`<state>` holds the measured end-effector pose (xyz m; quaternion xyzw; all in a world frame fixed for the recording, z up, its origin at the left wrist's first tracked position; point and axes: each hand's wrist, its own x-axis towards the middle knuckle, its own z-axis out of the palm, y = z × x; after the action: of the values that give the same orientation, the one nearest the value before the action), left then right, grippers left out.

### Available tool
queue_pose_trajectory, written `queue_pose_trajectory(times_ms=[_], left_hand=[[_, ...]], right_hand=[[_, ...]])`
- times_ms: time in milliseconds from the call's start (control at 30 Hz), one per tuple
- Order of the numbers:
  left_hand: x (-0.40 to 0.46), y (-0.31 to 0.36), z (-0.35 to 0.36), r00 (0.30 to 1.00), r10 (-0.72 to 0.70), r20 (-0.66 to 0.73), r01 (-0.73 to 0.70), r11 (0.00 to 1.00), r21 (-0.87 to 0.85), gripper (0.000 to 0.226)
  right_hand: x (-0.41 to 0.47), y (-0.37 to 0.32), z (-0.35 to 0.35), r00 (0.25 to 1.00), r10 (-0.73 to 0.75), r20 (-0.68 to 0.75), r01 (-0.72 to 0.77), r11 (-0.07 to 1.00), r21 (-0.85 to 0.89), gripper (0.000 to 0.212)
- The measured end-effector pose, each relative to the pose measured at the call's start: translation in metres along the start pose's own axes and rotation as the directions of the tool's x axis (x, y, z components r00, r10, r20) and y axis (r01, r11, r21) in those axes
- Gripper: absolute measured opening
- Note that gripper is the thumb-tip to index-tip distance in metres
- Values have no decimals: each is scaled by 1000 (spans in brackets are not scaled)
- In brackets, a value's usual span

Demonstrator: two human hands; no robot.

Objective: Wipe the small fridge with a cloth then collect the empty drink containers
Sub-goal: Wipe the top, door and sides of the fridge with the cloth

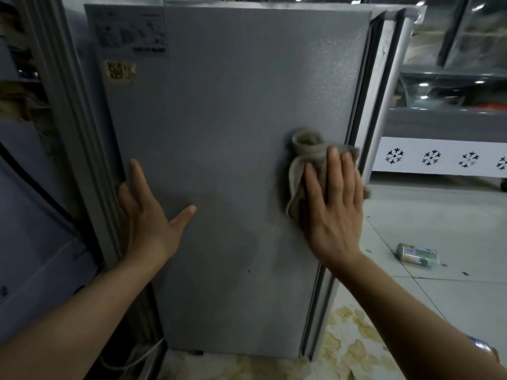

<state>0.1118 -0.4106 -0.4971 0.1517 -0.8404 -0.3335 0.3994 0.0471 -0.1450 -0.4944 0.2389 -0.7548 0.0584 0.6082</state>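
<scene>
The small grey fridge (219,133) fills the middle of the view, its flat side panel facing me. My right hand (333,207) presses a crumpled grey-beige cloth (304,152) flat against the panel near its right edge, fingers straight and pointing up. My left hand (148,212) rests open on the panel's left side, fingers at the left edge and thumb spread out. A drink can (417,255) lies on its side on the tiled floor to the right of the fridge. A second can (485,349) shows partly behind my right forearm at the lower right.
A grey appliance (35,215) stands tight against the fridge's left side. The fridge door (384,105) edge runs along the right. A chest freezer (439,157) with snowflake marks stands at the back right. A white cable (137,357) and yellowish floor stains (351,341) lie below.
</scene>
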Motion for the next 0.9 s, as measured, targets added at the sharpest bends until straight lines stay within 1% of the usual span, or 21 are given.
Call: queue_pose_trajectory(times_ms=[100, 133, 167, 200, 233, 267, 333, 400, 433, 467, 500, 567, 600, 667, 700, 733, 767, 800, 867, 900], left_hand=[[-11, -7, 3, 1000, 10, 22, -9, 1000, -10, 114], [-15, -9, 4, 1000, 3, 17, -3, 1000, -18, 114], [-17, -11, 5, 1000, -1, 6, 1, 1000, -20, 113], [-17, -11, 6, 1000, -7, -4, 7, 1000, -15, 113], [-15, -12, 7, 1000, -15, -7, 15, 1000, -6, 114], [-14, -11, 8, 1000, -22, -1, 22, 1000, 5, 114], [-14, -11, 8, 999, -35, 16, 35, 999, 15, 114], [-16, -10, 8, 998, -58, 30, 58, 998, 4, 113], [-17, -11, 7, 997, -70, 34, 70, 998, -5, 113], [-17, -11, 6, 996, -77, 36, 77, 997, -15, 113], [-17, -12, 4, 997, -74, 38, 75, 997, -31, 112], [-18, -15, 2, 998, -48, 43, 52, 994, -101, 109], [-19, -19, 3, 998, -45, 51, 52, 988, -144, 107], [-26, -30, 4, 989, -95, 112, 114, 978, -175, 104], [-30, -38, 5, 977, -133, 165, 159, 975, -156, 102], [-33, -47, 4, 962, -161, 221, 192, 973, -128, 102], [-35, -55, 4, 949, -175, 263, 208, 972, -105, 101], [-36, -63, 3, 941, -178, 288, 212, 973, -91, 101], [-37, -74, 2, 930, -176, 323, 208, 976, -68, 102], [-38, -78, 2, 925, -175, 338, 208, 976, -64, 103]], right_hand=[[26, -3, 1, 991, 119, -67, -121, 992, -31, 54], [21, -7, 4, 990, 124, -62, -126, 992, -27, 55], [10, -11, 7, 995, 88, -44, -89, 996, -22, 57], [-6, -16, 11, 1000, 11, -2, -11, 1000, -19, 59], [-23, -21, 16, 993, -90, 72, 91, 996, -13, 61], [-41, -25, 19, 967, -196, 161, 198, 980, 3, 62], [-70, -32, 23, 881, -380, 281, 389, 921, 26, 59], [-79, -34, 21, 796, -505, 333, 522, 852, 43, 58], [-74, -35, 20, 770, -542, 337, 559, 827, 52, 59], [-63, -36, 18, 770, -550, 323, 564, 824, 60, 60], [-46, -38, 16, 806, -514, 293, 519, 852, 69, 61], [-4, -44, 15, 925, -329, 190, 322, 944, 64, 59], [14, -47, 17, 963, -239, 126, 235, 971, 46, 56], [28, -57, 22, 990, -131, 46, 129, 991, 27, 52], [22, -64, 25, 993, -108, 43, 107, 994, 35, 51], [10, -71, 28, 991, -124, 57, 121, 991, 47, 51], [-5, -76, 32, 977, -192, 90, 187, 980, 62, 51], [-21, -80, 35, 943, -299, 147, 290, 954, 78, 51], [-47, -84, 37, 816, -504, 284, 499, 861, 96, 53], [-54, -84, 36, 763, -559, 325, 562, 822, 96, 53]])
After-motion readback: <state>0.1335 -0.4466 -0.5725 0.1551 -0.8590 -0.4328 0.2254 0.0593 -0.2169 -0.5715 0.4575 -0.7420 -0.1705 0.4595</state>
